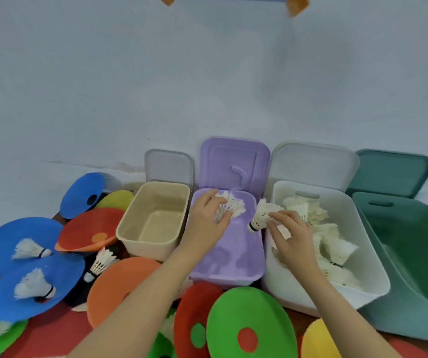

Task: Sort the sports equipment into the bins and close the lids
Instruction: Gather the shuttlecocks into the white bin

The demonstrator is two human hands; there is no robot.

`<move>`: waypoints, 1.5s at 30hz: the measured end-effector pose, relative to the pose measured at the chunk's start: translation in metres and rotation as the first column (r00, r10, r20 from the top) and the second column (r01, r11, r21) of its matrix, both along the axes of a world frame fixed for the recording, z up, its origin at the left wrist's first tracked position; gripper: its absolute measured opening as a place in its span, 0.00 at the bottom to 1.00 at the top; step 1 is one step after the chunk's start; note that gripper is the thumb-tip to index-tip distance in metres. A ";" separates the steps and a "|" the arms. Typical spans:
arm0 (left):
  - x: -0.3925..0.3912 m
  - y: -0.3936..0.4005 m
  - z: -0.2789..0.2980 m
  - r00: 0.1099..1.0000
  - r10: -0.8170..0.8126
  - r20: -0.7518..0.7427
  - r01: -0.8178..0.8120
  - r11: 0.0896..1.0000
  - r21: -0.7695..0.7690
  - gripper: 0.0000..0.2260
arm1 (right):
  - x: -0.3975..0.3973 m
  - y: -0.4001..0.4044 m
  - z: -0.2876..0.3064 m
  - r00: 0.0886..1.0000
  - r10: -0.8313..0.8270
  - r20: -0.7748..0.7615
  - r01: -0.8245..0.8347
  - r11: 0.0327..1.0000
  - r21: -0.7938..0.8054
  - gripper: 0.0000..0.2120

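White feathered shuttlecock (260, 215), black-banded cork, pinched in right hand (291, 237)

Single head-worn wide-angle view, looking forward and down, close over a row of open bins (153, 220) against a pale wall (130, 86), forearms entering from the bottom edge

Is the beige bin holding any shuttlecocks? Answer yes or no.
No: the beige bin shows only its bare floor, while the shuttlecocks are piled in the white bin.

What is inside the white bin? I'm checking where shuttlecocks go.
The white bin holds a pile of white shuttlecocks. The right hand covers part of the pile, and the bin's floor is hidden.
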State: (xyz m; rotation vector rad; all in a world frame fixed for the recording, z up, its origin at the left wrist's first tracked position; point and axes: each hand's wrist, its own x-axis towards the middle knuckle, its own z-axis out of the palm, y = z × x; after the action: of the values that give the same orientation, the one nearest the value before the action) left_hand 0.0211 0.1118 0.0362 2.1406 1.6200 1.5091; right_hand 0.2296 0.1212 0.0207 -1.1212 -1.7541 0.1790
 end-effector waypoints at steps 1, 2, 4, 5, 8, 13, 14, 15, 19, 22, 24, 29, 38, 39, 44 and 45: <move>0.016 0.003 0.001 1.000 -0.010 0.008 0.010 1.000 0.004 0.14 | 0.015 0.000 0.001 1.000 -0.020 -0.005 0.020 1.000 -0.007 0.09; 0.031 0.006 0.003 1.000 -0.016 0.019 0.016 1.000 -0.005 0.14 | 0.030 -0.001 0.002 0.999 -0.049 -0.009 0.049 0.999 -0.014 0.10; 0.061 0.013 0.009 0.999 -0.031 0.045 0.033 0.999 -0.036 0.12 | 0.058 -0.001 0.006 0.992 -0.123 -0.011 0.123 0.992 -0.013 0.11; 0.075 0.018 0.012 0.998 -0.047 0.052 0.050 0.998 -0.049 0.12 | 0.070 -0.001 0.008 0.988 -0.156 -0.007 0.156 0.988 -0.013 0.10; 0.112 0.032 0.018 0.993 -0.109 0.045 0.113 0.988 -0.102 0.13 | 0.102 0.007 0.013 0.966 -0.255 0.036 0.257 0.965 -0.051 0.07; 0.155 0.057 0.016 0.986 -0.128 0.109 0.150 0.964 -0.218 0.12 | 0.139 0.039 0.010 0.916 -0.379 0.131 0.394 0.913 -0.107 0.07; 0.160 0.064 0.015 0.986 -0.123 0.109 0.145 0.963 -0.226 0.12 | 0.144 0.048 0.009 0.909 -0.392 0.142 0.408 0.905 -0.116 0.06; 0.162 0.071 0.015 0.989 -0.118 0.094 0.137 0.964 -0.227 0.12 | 0.148 0.057 0.008 0.905 -0.400 0.146 0.418 0.899 -0.127 0.06; 0.167 0.111 0.016 0.994 -0.113 -0.004 0.111 0.977 -0.183 0.12 | 0.160 0.091 0.001 0.888 -0.413 0.201 0.442 0.888 -0.130 0.06; 0.175 0.140 0.010 0.987 -0.134 -0.087 0.114 0.973 -0.199 0.14 | 0.167 0.114 -0.010 0.868 -0.405 0.288 0.461 0.873 -0.160 0.07; 0.179 0.155 -0.002 0.982 -0.141 -0.122 0.109 0.965 -0.238 0.15 | 0.171 0.128 -0.018 0.848 -0.393 0.355 0.477 0.858 -0.189 0.07; 0.177 0.180 -0.028 0.955 -0.129 -0.267 0.021 0.927 -0.375 0.18 | 0.173 0.146 -0.031 0.819 -0.337 0.465 0.481 0.845 -0.234 0.08; 0.167 0.181 -0.037 0.827 -0.228 -0.514 -0.106 0.834 -0.541 0.23 | 0.171 0.152 -0.028 0.683 -0.106 0.722 0.509 0.779 -0.367 0.22; 0.166 0.179 -0.033 0.836 -0.216 -0.505 -0.111 0.833 -0.541 0.23 | 0.168 0.149 -0.025 0.684 -0.102 0.722 0.509 0.776 -0.372 0.22; 0.157 0.153 -0.009 0.855 -0.114 -0.506 -0.107 0.916 -0.386 0.21 | 0.152 0.121 0.000 0.699 -0.150 0.699 0.485 0.818 -0.310 0.20; 0.155 0.146 -0.003 0.857 -0.098 -0.506 -0.104 0.929 -0.356 0.20 | 0.148 0.114 0.003 0.714 -0.152 0.683 0.469 0.828 -0.306 0.19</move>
State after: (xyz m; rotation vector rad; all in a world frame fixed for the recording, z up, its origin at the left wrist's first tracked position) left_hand 0.1757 0.2578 0.0328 2.4242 1.8584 0.5518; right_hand 0.3779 0.2353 0.0241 -2.0135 -2.1185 -0.0155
